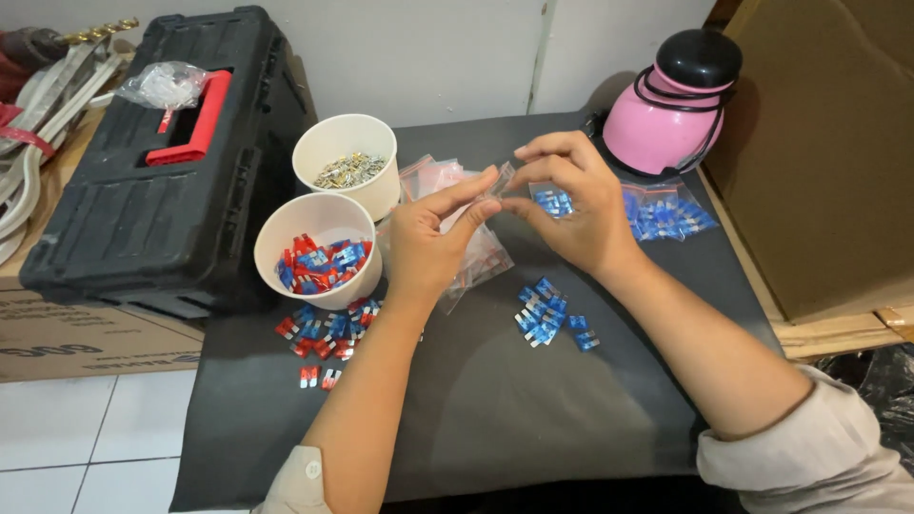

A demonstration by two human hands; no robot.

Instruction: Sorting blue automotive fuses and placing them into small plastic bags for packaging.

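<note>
My left hand (433, 238) and my right hand (571, 205) meet above the black mat (495, 400), both pinching a small clear plastic bag (503, 178) between fingertips. Under my hands lies a pile of empty clear bags with red edges (476, 262). A small heap of blue fuses (545, 311) lies on the mat just below my right hand. Filled bags of blue fuses (666, 217) lie to the right of that hand. Red and blue fuses (324, 333) are scattered left of my left forearm.
Two white paper cups stand at left: the near cup (319, 249) holds red and blue fuses, the far cup (347, 162) holds small metal parts. A black toolbox (162, 181) with a red handle sits far left. A pink round device (671, 105) stands at the back right beside cardboard (819, 152).
</note>
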